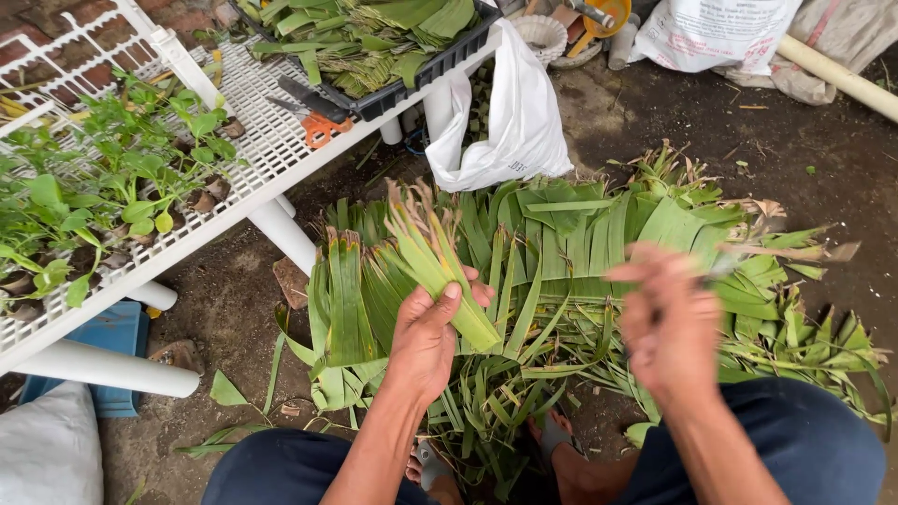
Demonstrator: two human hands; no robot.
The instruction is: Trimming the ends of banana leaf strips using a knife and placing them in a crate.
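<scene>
Bottom left corner: white sack (47,449), rounded, partly cut by the frame; blue box (117,332) beside it under the rack.
Left: white lattice rack (271,140) on round white legs, edge running diagonally from lower left to upper centre. Held green seedlings (103,178), orange-handled scissors (313,117) and a black tray (440,61) of cut leaves at the far end.
Centre top: white plastic bag (514,122), hung off the rack corner, dark print low on its side, too small to tell.
Top right: large white sack (716,33) with printed face, slumped on the dirt; pale pipe (837,75) slanted beside it.
Open room: bare dark soil right of the bag and above the leaf pile (599,234); small bare patch under the rack edge at lower left. Pile spread across the ground from rack leg to right edge, close against both feet.
Left hand (430,337): closed around a leaf bundle (435,257), thumb laid across the base, brown tips fanned upward, raised above the pile's left half.
Right hand (669,318): blurred, raised over the pile's right half, fingers loosely curled; grasp could not be told, a thin pale object faintly seen at the fingertips.
</scene>
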